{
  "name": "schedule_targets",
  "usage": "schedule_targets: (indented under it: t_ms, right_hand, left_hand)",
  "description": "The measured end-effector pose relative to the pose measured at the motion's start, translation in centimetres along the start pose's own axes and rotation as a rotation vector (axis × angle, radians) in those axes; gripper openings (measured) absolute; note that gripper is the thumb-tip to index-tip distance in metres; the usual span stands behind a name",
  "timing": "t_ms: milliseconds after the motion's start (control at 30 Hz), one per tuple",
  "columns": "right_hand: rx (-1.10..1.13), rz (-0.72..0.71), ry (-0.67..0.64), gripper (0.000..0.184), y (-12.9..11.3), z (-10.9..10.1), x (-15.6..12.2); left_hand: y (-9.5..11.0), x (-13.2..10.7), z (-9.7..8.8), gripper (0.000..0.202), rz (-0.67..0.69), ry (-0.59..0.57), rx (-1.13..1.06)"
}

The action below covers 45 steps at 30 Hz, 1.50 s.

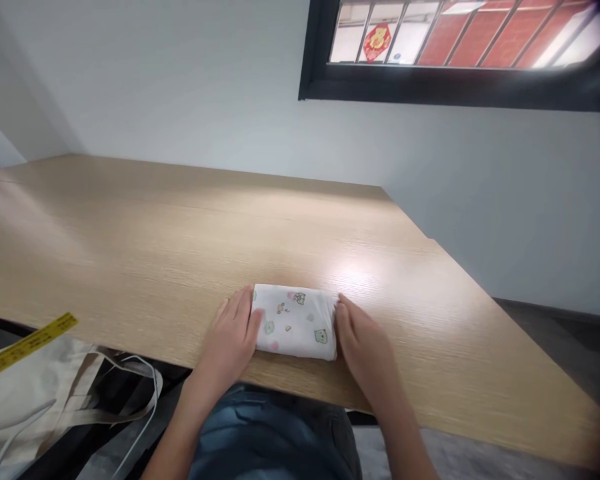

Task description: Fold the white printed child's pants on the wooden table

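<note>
A small folded white cloth [295,322] with tiny printed animal figures lies on the wooden table [180,233] near its front edge. My left hand [230,337] rests flat against the cloth's left end, fingers stretched out. My right hand [363,343] lies flat against the cloth's right end, fingers extended too. Neither hand grips the cloth; both press at its sides.
A cream tote bag [35,393] with long straps and a yellow tape [27,343] sits low at the left, below the table edge. A white wall and a dark-framed window [455,87] stand behind the table. My blue jeans [270,433] show under the edge.
</note>
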State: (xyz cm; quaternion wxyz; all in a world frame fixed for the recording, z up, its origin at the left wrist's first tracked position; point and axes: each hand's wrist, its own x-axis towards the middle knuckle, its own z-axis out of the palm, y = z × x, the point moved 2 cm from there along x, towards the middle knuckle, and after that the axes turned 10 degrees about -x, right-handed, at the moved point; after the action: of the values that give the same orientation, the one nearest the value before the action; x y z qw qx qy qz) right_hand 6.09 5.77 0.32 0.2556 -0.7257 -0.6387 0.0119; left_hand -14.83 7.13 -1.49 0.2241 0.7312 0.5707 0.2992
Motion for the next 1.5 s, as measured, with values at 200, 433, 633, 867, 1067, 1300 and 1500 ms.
schedule_targets:
  t_ms: [200,433,633,867,1067,1300,1500]
  right_hand:
    - [0.143,-0.131,0.334,0.016,-0.6,-2.0,-5.2]
    - [0.257,-0.423,0.194,0.018,-5.4,0.8,-7.0]
    - [0.199,-0.262,0.030,0.020,-3.5,1.3,-3.3]
    - [0.422,-0.023,-0.223,0.027,-2.2,-0.5,-0.7]
    - [0.502,-0.014,-0.382,0.035,-2.7,-0.7,-0.4]
    - [0.357,0.053,-0.296,0.046,1.5,-1.4,-0.4]
    - [0.318,0.318,-0.119,0.052,11.5,-3.7,-6.6]
  left_hand:
    - [1.8,2.4,-1.8,0.046,-0.031,0.099,-0.139]
    - [4.4,4.0,-1.3,0.034,0.071,-0.115,-0.040]
    - [4.2,-2.1,-1.1,0.039,-0.198,-0.074,-0.008]
    - [3.5,-3.2,-1.3,0.056,-0.321,0.084,-0.272]
    - [4.3,-0.8,-0.5,0.031,-0.244,0.012,-0.322]
    - [8.1,-0.7,4.1,0.023,-0.149,-0.053,-0.143]
    - [14.2,-1.4,9.6,0.025,0.082,-0.276,-0.053]
